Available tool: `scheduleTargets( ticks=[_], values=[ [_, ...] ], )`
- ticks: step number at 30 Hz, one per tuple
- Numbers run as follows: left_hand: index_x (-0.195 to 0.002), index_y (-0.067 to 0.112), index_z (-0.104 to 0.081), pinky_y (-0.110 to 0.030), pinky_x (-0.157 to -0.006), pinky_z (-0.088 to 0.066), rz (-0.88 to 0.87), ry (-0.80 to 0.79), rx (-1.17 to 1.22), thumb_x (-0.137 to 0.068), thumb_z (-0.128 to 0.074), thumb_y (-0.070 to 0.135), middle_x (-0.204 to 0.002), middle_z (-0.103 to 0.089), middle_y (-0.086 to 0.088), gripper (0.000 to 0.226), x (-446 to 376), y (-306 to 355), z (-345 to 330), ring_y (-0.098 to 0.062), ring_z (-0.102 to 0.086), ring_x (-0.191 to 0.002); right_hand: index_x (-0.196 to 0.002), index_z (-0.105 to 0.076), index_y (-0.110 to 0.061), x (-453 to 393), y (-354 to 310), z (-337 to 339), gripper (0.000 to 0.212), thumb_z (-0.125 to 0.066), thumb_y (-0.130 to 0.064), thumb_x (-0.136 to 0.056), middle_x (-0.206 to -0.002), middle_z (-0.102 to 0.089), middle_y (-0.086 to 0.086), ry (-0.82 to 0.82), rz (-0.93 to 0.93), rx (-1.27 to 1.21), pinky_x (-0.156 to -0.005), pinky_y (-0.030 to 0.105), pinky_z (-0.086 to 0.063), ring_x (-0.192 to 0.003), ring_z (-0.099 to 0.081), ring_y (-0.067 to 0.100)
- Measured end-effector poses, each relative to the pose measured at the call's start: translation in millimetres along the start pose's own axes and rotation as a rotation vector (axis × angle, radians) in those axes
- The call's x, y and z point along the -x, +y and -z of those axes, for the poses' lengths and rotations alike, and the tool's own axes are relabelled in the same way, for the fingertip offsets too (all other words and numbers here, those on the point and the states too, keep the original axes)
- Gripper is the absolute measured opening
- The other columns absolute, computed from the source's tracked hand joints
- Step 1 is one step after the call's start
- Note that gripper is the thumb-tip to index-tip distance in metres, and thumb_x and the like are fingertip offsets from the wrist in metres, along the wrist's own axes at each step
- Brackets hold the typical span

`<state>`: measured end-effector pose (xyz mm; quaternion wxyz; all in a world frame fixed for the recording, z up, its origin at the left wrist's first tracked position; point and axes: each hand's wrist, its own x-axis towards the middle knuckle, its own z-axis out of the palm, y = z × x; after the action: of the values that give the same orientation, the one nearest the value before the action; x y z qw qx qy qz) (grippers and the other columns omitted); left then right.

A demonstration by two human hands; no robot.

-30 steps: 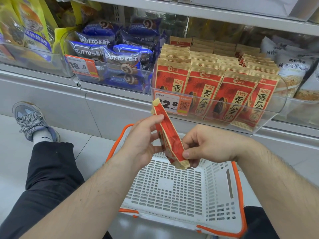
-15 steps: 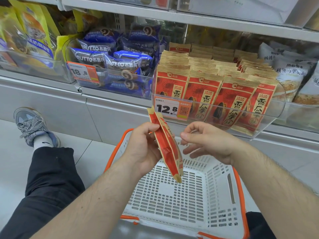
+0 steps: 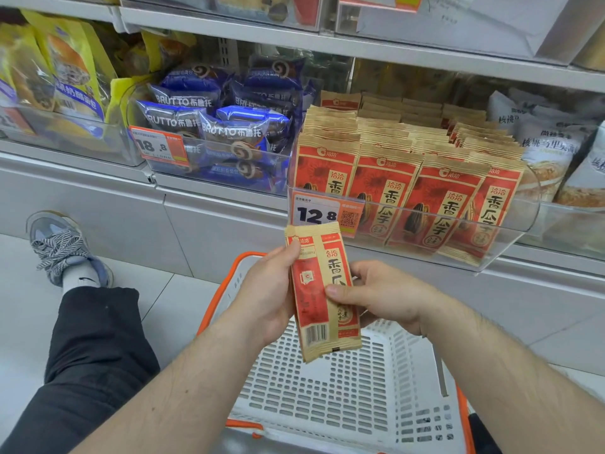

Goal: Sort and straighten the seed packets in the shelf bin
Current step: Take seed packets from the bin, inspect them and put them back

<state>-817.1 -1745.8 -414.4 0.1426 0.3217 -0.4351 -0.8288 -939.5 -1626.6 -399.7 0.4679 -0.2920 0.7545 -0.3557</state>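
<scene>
Two red-and-tan seed packets [image 3: 322, 290] are held upright and stacked together over the basket, below the shelf bin. My left hand [image 3: 266, 294] grips their left edge with the thumb on the top front. My right hand [image 3: 381, 294] holds the right edge, thumb pressed across the front. The clear shelf bin [image 3: 510, 221] above holds several rows of the same seed packets [image 3: 386, 188] standing upright, the rightmost row leaning to the right.
A white basket with orange trim [image 3: 327, 398] sits on the floor under my hands. Blue bread packs [image 3: 226, 126] fill the bin to the left, white bags [image 3: 550, 149] the bin to the right. My leg and shoe [image 3: 62, 247] lie at left.
The packets have turned from edge-on to face me flat. My right hand, which had let go, has come back and grips their right edge.
</scene>
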Motion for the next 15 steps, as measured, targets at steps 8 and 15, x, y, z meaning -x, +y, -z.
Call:
scheduleTargets(
  ticks=[8, 15],
  values=[
    [-0.118, 0.011, -0.07, -0.046, -0.088, -0.056, -0.029, -0.04, -0.1, -0.107, -0.039, 0.03, -0.107, -0.076, -0.014, 0.038, 3, 0, -1, -0.029, -0.074, -0.098, -0.094, -0.069, -0.007, 1, -11, 5, 0.032, -0.054, -0.034, -0.1, -0.085, -0.076, 0.003, 0.317, 0.145, -0.107, -0.073, 0.036, -0.051, -0.076, -0.063, 0.017],
    [-0.118, 0.01, -0.07, -0.044, -0.083, -0.057, -0.031, -0.077, -0.084, -0.106, -0.041, 0.031, -0.109, -0.075, -0.016, 0.038, 3, 0, 2, -0.029, -0.074, -0.093, -0.08, -0.07, -0.007, 1, -13, 6, 0.03, -0.054, -0.019, -0.101, -0.077, -0.072, 0.01, 0.31, 0.167, -0.252, -0.068, 0.034, -0.044, -0.073, -0.057, 0.024]
  ],
)
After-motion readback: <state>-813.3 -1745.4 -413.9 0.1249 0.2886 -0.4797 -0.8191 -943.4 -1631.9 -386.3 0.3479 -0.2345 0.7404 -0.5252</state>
